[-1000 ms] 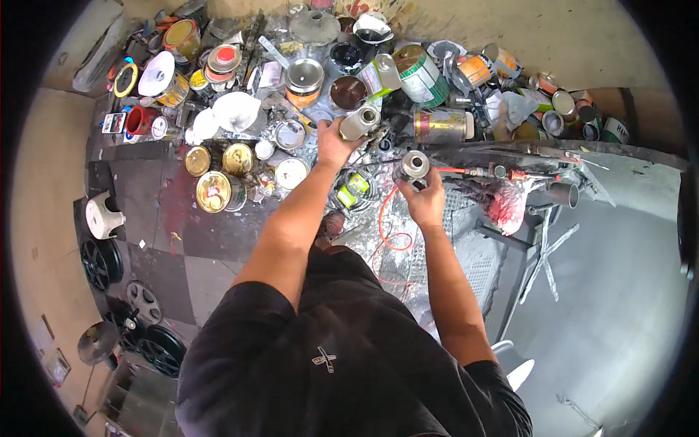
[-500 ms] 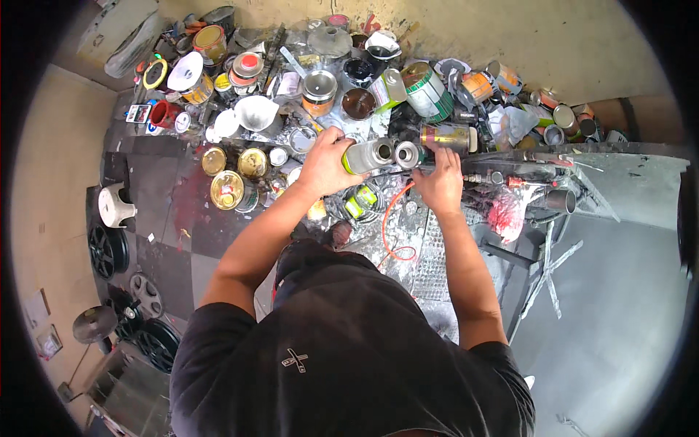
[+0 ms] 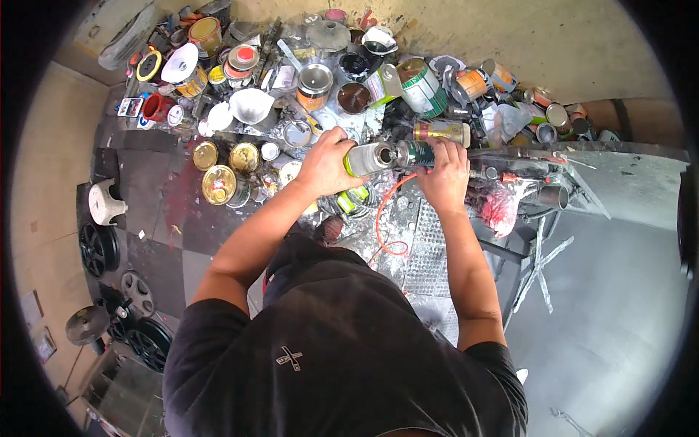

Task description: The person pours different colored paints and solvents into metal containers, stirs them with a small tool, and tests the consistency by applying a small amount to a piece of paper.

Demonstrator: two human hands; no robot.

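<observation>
My left hand (image 3: pixel 325 166) is wrapped round a metal can (image 3: pixel 366 159) with a silver top and yellow-green lower edge, its round opening toward the right. In my right hand (image 3: pixel 445 177) is a dark green can (image 3: pixel 417 153) with a silver top, lying nearly sideways. Its mouth meets or nearly meets the opening of the left can; whether liquid passes between them I cannot tell. Just beyond my right hand lies a tan can (image 3: pixel 443 131) on its side. A yellow-green item (image 3: pixel 352 198) sits below the two cans.
Paint cans crowd the bench, among them an orange-labelled can (image 3: pixel 314 87), a green-and-white can (image 3: pixel 424 89) and a white cup (image 3: pixel 252 107). An orange hose (image 3: pixel 379 218) loops near my right forearm. A white stool (image 3: pixel 106 204) and wheels (image 3: pixel 99 249) stand left.
My right hand has tipped the dark green can leftward, bringing its mouth to the left can's opening. My left hand keeps its hold on the other can. The whole view has shifted slightly.
</observation>
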